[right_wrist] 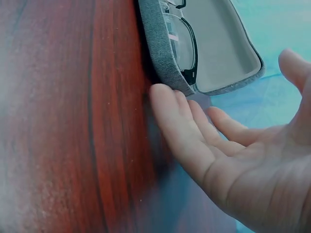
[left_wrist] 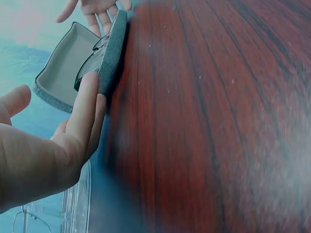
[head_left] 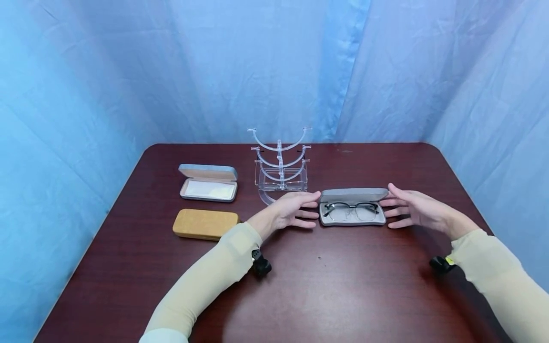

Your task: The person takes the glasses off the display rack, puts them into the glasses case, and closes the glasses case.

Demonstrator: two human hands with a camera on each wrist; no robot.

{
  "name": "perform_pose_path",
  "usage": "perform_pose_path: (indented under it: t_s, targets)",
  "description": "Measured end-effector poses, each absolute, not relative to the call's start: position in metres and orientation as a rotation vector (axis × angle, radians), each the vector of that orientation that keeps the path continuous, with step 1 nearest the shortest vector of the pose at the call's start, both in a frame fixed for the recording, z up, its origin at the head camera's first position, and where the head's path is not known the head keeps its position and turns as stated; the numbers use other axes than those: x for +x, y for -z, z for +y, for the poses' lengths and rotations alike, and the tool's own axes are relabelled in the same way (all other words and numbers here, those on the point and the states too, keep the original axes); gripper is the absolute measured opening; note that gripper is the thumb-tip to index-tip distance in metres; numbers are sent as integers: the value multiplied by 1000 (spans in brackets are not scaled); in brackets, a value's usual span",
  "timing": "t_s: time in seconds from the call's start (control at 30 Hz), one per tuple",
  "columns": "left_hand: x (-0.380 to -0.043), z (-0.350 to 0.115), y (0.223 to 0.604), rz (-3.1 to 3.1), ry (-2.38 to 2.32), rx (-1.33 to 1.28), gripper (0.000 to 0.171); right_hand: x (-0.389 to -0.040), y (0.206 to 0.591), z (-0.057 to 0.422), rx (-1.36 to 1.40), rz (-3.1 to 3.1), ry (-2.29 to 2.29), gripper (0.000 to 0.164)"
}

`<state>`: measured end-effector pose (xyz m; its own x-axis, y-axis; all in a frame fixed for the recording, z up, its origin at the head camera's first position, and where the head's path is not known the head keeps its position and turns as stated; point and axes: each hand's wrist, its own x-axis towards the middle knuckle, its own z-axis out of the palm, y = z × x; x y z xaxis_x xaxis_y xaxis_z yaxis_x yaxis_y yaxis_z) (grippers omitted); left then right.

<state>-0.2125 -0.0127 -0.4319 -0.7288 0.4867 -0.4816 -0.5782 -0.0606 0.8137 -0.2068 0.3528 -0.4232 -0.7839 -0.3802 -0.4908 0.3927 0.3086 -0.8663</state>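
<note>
A grey glasses case stands on the table with its lid raised. Inside lie eyeglasses with dark upper rims, their lenses facing me. At the case's left end is my left hand, fingers extended; in the left wrist view its fingertips are at the edge of the case. My right hand is at the other end, thumb raised and fingers stretched toward the case. Its fingertips come close to the case's corner in the right wrist view; whether they touch I cannot tell. Neither hand grips anything.
Behind my left hand rises a clear tiered display stand, with what look like thin-rimmed glasses on its lower tiers. Farther left, another grey case lies open with a white cloth in it. A closed mustard-coloured case lies in front.
</note>
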Motion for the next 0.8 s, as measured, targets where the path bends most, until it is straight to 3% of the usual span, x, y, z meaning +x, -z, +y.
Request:
perform_pose_path:
  t_s: [0.8]
  targets:
    - [-217,-5,427,1549,-1870,-133,46,-217,421,346,54,1957,1486,85]
